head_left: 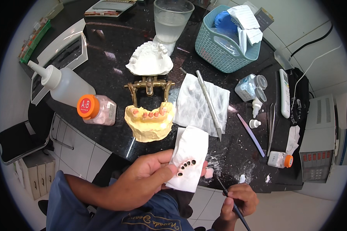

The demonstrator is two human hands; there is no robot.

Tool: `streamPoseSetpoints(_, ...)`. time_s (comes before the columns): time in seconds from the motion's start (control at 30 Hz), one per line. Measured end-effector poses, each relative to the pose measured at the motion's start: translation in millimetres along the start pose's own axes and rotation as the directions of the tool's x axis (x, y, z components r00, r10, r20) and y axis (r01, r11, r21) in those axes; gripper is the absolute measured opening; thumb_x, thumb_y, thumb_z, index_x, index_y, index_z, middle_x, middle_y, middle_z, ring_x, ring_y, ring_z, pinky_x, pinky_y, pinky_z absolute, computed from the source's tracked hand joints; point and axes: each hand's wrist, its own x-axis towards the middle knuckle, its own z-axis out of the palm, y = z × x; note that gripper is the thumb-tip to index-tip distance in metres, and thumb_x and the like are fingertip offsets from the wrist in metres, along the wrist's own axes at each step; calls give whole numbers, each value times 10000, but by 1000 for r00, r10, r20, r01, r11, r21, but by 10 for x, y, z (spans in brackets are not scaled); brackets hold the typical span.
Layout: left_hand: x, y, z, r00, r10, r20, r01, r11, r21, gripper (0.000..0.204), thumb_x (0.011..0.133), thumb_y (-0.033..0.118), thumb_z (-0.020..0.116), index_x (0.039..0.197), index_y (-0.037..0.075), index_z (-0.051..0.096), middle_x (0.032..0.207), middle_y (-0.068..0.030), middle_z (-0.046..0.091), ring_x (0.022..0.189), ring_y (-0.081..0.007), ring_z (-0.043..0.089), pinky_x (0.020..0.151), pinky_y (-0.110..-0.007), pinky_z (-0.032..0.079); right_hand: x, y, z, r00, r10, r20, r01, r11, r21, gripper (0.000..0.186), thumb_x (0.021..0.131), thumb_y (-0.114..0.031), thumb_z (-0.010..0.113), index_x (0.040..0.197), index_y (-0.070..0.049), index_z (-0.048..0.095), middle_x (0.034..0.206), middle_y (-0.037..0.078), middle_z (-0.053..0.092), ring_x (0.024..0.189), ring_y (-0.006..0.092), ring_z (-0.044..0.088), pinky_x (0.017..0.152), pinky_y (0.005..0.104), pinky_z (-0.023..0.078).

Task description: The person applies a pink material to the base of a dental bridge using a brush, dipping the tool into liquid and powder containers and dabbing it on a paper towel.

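Note:
My left hand pinches a folded white tissue at the counter's near edge. On the tissue, by my thumb, lies a curved dental bridge with dark hollows facing up. My right hand grips a thin brush with a dark handle, its tip close to a small pink lump on the counter. Beyond my left hand sits a yellow plaster dental model with reddish teeth stumps. It stands beside a brass articulator joined to a white plaster model.
An orange-lidded jar and squeeze bottle stand left. At right are a scalpel on a wipe, a purple tool, tweezers and small jars. Behind are a water cup and teal basket.

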Motion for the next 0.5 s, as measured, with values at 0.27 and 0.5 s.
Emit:
streamPoseSetpoints(0.27,14,10,-4,1000,-5,0,5,998,59,455,1003,102,403,1403,-101,325,1395,-238,465,1317,-316,460,1134,-418,327,-9,33,-11,1000,-18,10,18,1000,-1,91,710,-64,643,736,-12,573,592,87,595,465,182,590,449,251,483)
streamPoseSetpoints(0.5,9,9,18,1000,10,-6,-10,999,45,449,1002,83,391,1402,-107,318,1393,-239,464,1317,-315,459,1139,-419,318,-4,42,-20,999,-27,26,28,1000,-15,86,691,-60,637,728,-16,573,599,87,599,468,184,593,451,254,485)
